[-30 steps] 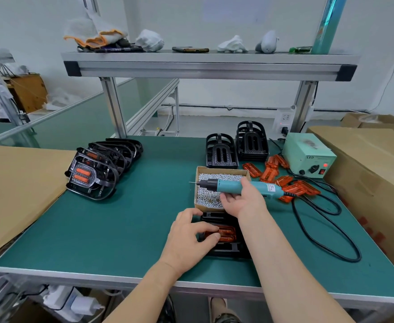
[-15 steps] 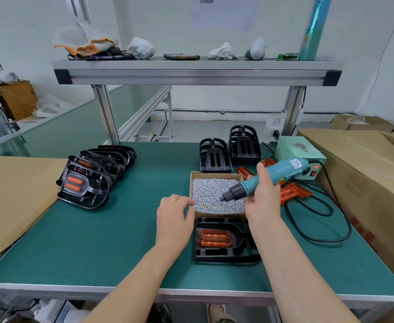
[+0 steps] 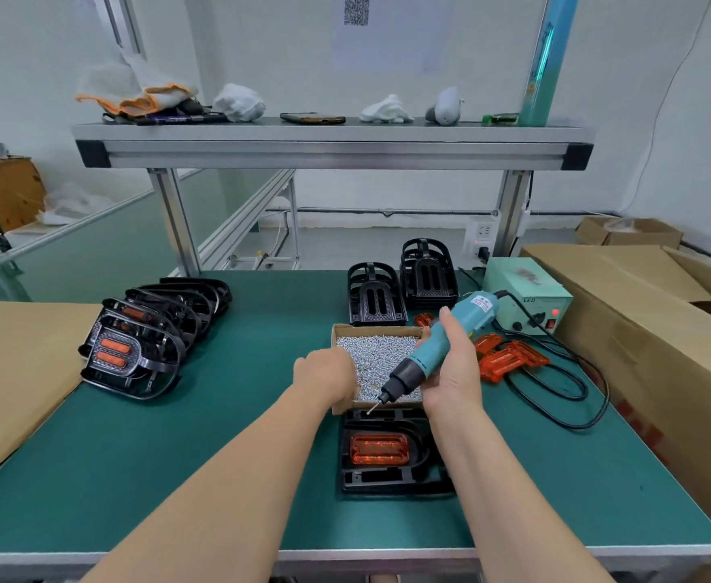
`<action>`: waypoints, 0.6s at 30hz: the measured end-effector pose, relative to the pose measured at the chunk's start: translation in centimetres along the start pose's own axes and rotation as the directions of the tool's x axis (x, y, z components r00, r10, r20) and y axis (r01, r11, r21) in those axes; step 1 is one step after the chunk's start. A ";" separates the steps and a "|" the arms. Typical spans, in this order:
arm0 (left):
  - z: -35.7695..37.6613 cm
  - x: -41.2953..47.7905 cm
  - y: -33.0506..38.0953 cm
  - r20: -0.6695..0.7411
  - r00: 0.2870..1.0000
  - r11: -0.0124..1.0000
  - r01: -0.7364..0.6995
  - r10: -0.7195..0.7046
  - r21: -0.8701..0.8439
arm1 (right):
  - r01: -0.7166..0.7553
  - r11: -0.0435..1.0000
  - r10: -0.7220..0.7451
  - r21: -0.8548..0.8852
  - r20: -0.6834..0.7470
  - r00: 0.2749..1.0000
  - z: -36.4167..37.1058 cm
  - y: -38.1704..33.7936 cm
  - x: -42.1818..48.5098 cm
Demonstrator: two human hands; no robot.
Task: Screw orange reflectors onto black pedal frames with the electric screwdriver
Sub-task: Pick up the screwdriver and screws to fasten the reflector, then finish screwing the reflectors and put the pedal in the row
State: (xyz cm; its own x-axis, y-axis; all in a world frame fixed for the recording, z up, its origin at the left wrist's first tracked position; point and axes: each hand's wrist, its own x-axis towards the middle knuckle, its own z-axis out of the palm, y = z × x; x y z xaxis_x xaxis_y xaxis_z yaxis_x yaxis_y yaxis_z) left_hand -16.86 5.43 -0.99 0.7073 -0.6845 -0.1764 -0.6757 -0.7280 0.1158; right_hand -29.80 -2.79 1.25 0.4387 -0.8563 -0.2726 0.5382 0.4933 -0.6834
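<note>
Green bench (image 3: 143, 477) — screw box (image 3: 376, 360) between hands, loose reflectors (image 3: 509, 358) beside.

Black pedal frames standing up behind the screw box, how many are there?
2. One black pedal frame stands just behind the screw box; the other is to its right, a bit farther back, beside the green power box. More could be hidden behind them.

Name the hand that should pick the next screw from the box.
Left. The left hand is at the box of screws with no tool in it; the right hand grips the electric screwdriver, its bit angled down toward the pedal frame.
</note>
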 end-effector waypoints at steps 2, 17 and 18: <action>-0.1 0.3 0.0 0.049 0.999 0.998 0.015 -0.012 -0.066 | -0.014 1.000 0.014 0.004 0.003 1.000 -0.2 0.1 0.0; 2.2 -1.7 -0.3 -0.406 0.914 0.864 -0.217 0.016 -0.454 | -0.094 0.991 0.095 0.094 0.000 0.996 -0.5 0.2 -0.1; 2.1 -1.8 -0.2 -0.400 0.917 0.842 -0.211 -0.006 -0.496 | -0.095 0.992 0.095 0.088 -0.002 0.995 -0.4 0.3 -0.2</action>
State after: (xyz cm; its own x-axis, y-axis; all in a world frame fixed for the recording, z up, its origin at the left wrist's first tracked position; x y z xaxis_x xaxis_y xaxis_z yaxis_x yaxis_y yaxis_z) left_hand -18.43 6.86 -2.78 0.7356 -0.6378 0.2283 -0.6150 -0.4874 0.6198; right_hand -30.08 -2.53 0.84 0.4867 -0.8056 -0.3377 0.5551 0.5837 -0.5925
